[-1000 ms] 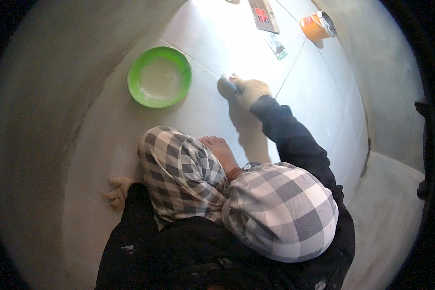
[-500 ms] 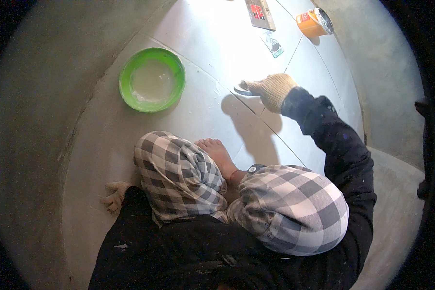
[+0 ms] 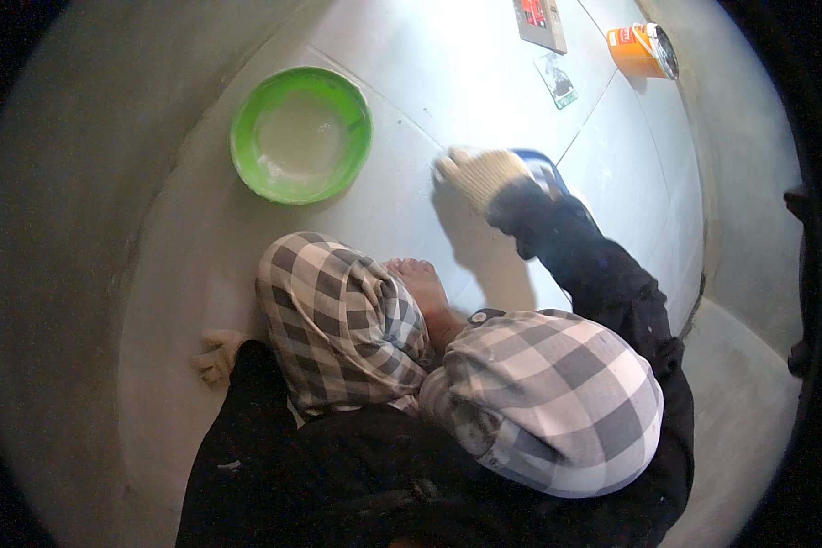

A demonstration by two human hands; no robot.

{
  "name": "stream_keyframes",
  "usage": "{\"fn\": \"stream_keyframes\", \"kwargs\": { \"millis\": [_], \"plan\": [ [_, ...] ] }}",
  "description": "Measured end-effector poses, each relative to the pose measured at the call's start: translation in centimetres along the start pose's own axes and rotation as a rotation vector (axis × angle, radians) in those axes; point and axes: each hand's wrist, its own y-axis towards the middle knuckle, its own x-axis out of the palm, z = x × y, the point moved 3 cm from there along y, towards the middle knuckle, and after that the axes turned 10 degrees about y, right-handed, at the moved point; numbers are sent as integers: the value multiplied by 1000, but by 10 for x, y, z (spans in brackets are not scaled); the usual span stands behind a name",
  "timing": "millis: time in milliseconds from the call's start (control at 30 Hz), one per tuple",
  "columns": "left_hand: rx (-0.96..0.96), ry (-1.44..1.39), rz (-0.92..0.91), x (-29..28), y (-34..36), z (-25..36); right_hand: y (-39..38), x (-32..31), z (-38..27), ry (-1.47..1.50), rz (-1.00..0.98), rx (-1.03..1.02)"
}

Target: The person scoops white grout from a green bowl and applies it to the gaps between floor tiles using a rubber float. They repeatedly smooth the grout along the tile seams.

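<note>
My right hand [image 3: 482, 178], in a cream knitted glove, is closed low over the pale tiled floor [image 3: 402, 201]. Out past its wrist side shows a curved blue-edged tool [image 3: 546, 166]; the glove and sleeve hide most of it, so its kind is unclear. Off to the lower left, my left hand [image 3: 217, 356], gloved too, rests on the floor beside my left knee with its fingers apart and nothing in them. A green bowl [image 3: 361, 137] holding milky white paste [image 3: 301, 142] stands ahead of that knee, left of my right hand.
An orange tub [image 3: 635, 50] lies tipped at the far right, close to the grey wall [image 3: 749, 119]. Nearer the middle are a brown flat box [image 3: 548, 35] and a small clear packet [image 3: 557, 82]. Another wall [image 3: 82, 183] rises on the left. My bare foot [image 3: 420, 283] stands between my checked knees.
The right hand has turned and shifted slightly left; the tool, at its fingertips before, now shows behind the hand. The view has shifted a little. My left hand stays on the floor.
</note>
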Motion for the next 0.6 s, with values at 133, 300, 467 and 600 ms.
{"fn": "stream_keyframes", "kwargs": {
  "millis": [133, 300, 467, 600],
  "plan": [
    [3, -15, -29, 10, -1, 5, -35, 10, 14, -49, -292, 55],
    [32, -14, -44, -2, -8, 6, -15, -23, 9, -40, -111, 54],
    [25, -33, -59, -21, -17, 8, 7, -26, -20, -11, 177, -101],
    [-22, -59, -105, -32, -31, 15, -30, -4, 3, -153, -532, 111]
  ]
}}
